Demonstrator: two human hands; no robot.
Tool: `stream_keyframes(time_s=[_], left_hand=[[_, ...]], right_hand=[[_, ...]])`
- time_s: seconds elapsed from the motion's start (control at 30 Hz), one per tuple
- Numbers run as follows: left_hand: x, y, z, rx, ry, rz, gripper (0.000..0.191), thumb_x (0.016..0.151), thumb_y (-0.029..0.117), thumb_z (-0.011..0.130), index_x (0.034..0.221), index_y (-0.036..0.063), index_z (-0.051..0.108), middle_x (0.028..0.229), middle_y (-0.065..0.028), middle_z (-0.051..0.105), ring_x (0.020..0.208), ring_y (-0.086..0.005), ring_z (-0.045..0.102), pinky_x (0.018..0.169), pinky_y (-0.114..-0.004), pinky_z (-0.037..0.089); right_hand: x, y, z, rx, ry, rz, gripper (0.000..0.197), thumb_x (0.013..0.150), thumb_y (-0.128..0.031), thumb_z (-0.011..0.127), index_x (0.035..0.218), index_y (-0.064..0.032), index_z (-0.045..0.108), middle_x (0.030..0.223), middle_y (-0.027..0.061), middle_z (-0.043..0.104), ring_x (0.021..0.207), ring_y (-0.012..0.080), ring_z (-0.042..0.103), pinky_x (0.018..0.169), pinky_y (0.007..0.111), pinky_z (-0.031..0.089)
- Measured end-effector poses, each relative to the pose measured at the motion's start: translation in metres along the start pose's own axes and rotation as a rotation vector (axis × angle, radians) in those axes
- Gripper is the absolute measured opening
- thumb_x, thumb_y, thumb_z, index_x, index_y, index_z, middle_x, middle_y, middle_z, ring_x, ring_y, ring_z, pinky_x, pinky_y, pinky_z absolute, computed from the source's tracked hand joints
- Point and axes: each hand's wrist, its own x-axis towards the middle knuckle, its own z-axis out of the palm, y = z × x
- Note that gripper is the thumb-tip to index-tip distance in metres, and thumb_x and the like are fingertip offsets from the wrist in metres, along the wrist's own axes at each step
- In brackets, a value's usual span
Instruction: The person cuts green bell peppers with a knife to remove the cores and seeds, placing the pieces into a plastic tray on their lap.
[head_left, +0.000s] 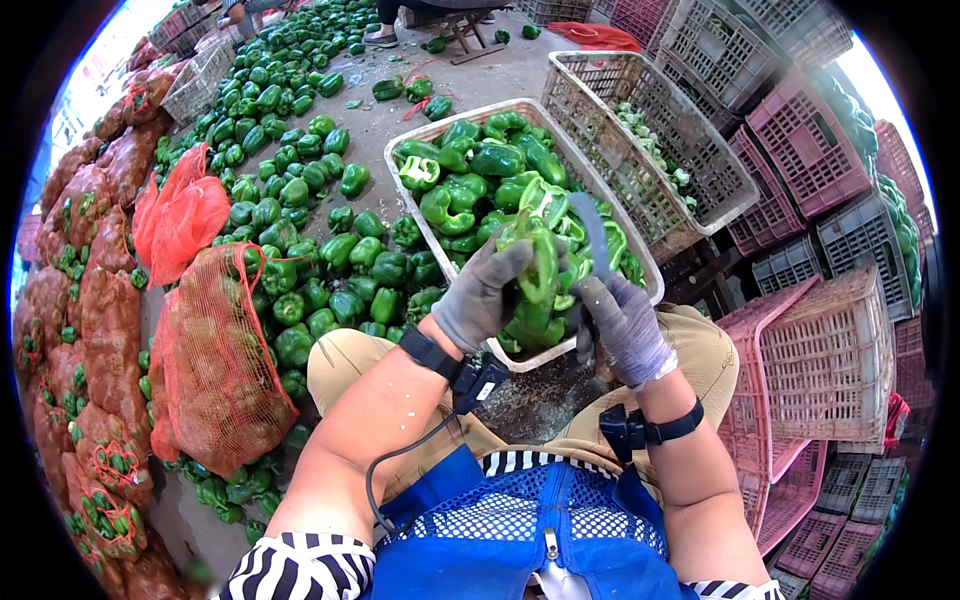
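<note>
A cut green bell pepper (537, 271) is gripped by my gloved left hand (484, 289), its pale inner flesh showing along one side. My right hand (626, 322), also gloved, is closed around a knife whose blade (591, 229) points up and away from me; the handle is mostly hidden in the fist. Both hands are over the near end of a white plastic crate (652, 281). Whole and cut green peppers (499, 159) fill this crate, one with its pale inside turned up at the far left.
Loose green peppers (360, 259) cover the floor to the left, beside red mesh sacks (225, 360). An openwork crate (720, 206) holding pale pepper cores (649, 142) stands at the right. Stacked crates (817, 360) line the right side. A person's foot (381, 39) shows at the back.
</note>
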Motion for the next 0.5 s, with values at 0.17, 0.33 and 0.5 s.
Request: stream_keyframes(time_s=[0.17, 0.33, 0.5], left_hand=[[0.006, -0.03, 0.013, 0.183, 0.173, 0.167, 0.063, 0.1, 0.035, 0.082, 0.147, 0.0069, 0.051, 0.123, -0.0057, 0.07, 0.112, -0.0133, 0.068, 0.102, -0.031, 0.055], [0.011, -0.014, 0.001, 0.272, 0.183, 0.034, 0.06, 0.096, 0.034, 0.085, 0.141, 0.0049, 0.058, 0.122, -0.0038, 0.071, 0.112, -0.0122, 0.068, 0.1, -0.03, 0.055], [0.022, -0.02, -0.02, 0.76, 0.149, 0.213, 0.063, 0.101, 0.055, 0.074, 0.136, 0.0044, 0.062, 0.122, -0.0061, 0.073, 0.11, -0.014, 0.07, 0.099, -0.031, 0.058]], right_hand=[[0.026, 0.027, 0.011, -0.381, 0.227, -0.261, 0.055, 0.082, -0.028, 0.093, 0.123, 0.001, 0.07, 0.101, 0.0083, 0.077, 0.093, 0.0198, 0.073, 0.087, 0.036, 0.06], [0.024, -0.006, 0.002, -0.042, 0.062, -0.12, 0.05, 0.082, -0.017, 0.088, 0.126, 0.0005, 0.072, 0.11, 0.0058, 0.078, 0.097, 0.013, 0.071, 0.087, 0.032, 0.059], [0.012, 0.001, 0.01, -0.003, 0.115, -0.018, 0.042, 0.089, -0.018, 0.085, 0.125, -0.0004, 0.073, 0.106, 0.0094, 0.079, 0.09, 0.0164, 0.073, 0.082, 0.033, 0.059]])
